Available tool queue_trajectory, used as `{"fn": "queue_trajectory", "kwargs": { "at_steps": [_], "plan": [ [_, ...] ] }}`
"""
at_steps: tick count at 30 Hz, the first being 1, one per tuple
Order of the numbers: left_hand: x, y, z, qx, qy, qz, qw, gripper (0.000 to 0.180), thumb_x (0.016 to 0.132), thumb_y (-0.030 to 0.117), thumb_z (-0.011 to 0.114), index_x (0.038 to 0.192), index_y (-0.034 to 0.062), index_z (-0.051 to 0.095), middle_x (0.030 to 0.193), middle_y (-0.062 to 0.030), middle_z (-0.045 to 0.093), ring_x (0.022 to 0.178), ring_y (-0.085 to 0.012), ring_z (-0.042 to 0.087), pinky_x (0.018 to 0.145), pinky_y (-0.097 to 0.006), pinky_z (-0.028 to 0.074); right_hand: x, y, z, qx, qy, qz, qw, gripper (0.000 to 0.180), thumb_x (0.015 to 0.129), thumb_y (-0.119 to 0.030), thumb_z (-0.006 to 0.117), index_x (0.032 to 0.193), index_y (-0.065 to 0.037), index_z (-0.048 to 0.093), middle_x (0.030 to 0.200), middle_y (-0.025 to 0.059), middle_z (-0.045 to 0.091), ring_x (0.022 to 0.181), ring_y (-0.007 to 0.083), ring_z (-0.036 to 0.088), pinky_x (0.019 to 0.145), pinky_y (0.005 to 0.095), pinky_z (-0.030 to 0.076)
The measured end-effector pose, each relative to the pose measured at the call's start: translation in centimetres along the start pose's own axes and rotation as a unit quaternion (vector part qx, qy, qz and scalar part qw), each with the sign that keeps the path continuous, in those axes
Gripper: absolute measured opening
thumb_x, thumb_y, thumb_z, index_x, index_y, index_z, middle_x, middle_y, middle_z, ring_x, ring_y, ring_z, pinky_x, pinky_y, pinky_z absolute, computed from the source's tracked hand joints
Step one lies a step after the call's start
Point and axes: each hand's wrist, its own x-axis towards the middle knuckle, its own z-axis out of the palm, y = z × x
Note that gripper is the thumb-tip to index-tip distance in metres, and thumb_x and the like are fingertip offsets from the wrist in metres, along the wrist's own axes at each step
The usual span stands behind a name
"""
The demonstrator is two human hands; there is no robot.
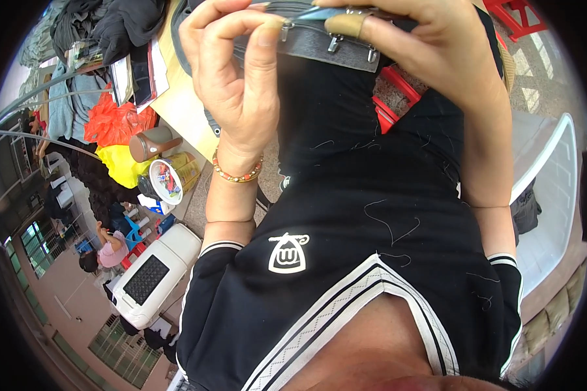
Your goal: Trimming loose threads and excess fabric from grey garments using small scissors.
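Dark grey ribbed fabric (313, 49) with several small metal hooks (334, 43) lies across my lap at the top of the view. My left hand (235, 72), wearing a beaded bracelet (238, 173), pinches the fabric's edge between thumb and finger, beside one hook. My right hand (447, 49) has a tan covering (344, 25) on its thumb tip. Its thumb and fingers close on a slim light-blue and metal thing (321, 13) over the fabric. The kind of that thing cannot be made out, and the fingertips are partly cut off by the upper edge.
On the left, a pale table (186, 107) holds dark clothes (107, 26), red and yellow bags, a brown cup (153, 143) and a tub of small items (167, 182). A white bin (156, 277) stands below. A red stool (398, 98) shows under my lap; a person sits farther off.
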Motion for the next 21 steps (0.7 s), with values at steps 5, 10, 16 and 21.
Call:
{"fn": "queue_trajectory", "kwargs": {
  "at_steps": [5,10,16,21],
  "plan": [
    [1.1,0.9,-0.2,0.111,-0.070,0.090,0.987,0.017,0.091,0.014,0.072,0.102,0.0008,0.069,0.120,-0.0116,0.055,0.104,-0.0193,0.061,0.095,-0.031,0.047,1.9,-6.3,-3.1,-0.268,-0.083,0.297,0.913,0.024,0.079,-0.005,0.080,0.101,0.003,0.073,0.078,0.0038,0.060,0.068,0.0113,0.056,0.058,0.0250,0.042],
    [2.5,3.0,0.4,0.260,-0.205,0.131,0.935,0.035,0.071,0.019,0.088,0.105,0.0138,0.078,0.115,-0.0061,0.063,0.106,-0.0214,0.058,0.091,-0.032,0.044,-0.2,-6.6,-4.3,-0.225,-0.051,0.338,0.913,0.027,0.078,-0.002,0.080,0.104,0.003,0.073,0.085,0.0053,0.065,0.071,0.0110,0.057,0.062,0.0237,0.043],
    [3.4,3.5,0.7,0.367,-0.257,0.222,0.866,0.031,0.073,0.018,0.084,0.104,0.0224,0.079,0.113,-0.0001,0.067,0.105,-0.0192,0.059,0.090,-0.033,0.039,-1.5,-7.6,-4.8,-0.234,-0.052,0.359,0.902,0.030,0.075,-0.003,0.082,0.104,0.002,0.074,0.083,0.0051,0.065,0.073,0.0123,0.058,0.063,0.0251,0.043],
    [3.5,2.5,0.9,0.371,-0.272,0.271,0.846,0.023,0.076,0.013,0.081,0.098,0.0157,0.077,0.107,-0.0008,0.069,0.100,-0.0189,0.061,0.088,-0.032,0.042,-2.3,-8.1,-4.9,-0.193,-0.052,0.369,0.907,0.032,0.076,-0.004,0.083,0.106,0.001,0.074,0.082,0.0053,0.064,0.072,0.0126,0.057,0.062,0.0249,0.042]
  ]
}}
